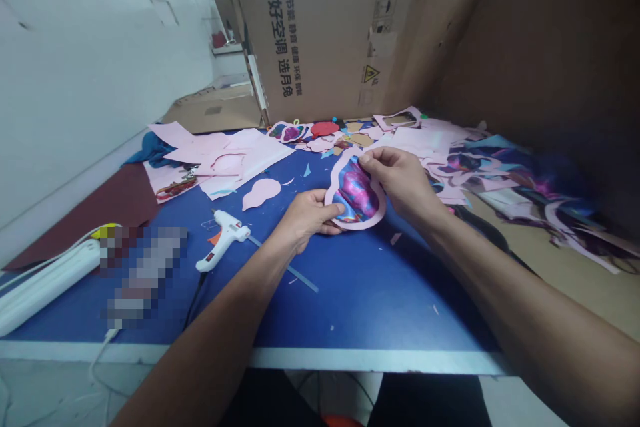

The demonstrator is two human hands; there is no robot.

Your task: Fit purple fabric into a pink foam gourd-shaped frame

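Between both hands, above the blue table, is a rounded pear-shaped cutout (356,190) with a shiny purple and blue face and a pale pink border. My left hand (313,217) pinches its lower left edge, thumb on the front. At its upper right edge, my right hand (397,173) pinches the border between thumb and fingers. A plain pink leaf-like cutout (263,193) lies flat to the left of the hands. Left of my left hand rests a white hot glue gun (223,240) with an orange trigger, a glue stick (285,265) jutting from its back.
Pink sheets (225,160) lie at the back left, and pink and shiny scraps (480,160) pile up at the right. A large cardboard box (330,33) stands behind. A power strip (55,283) and a blurred-out object (147,273) are at the left.
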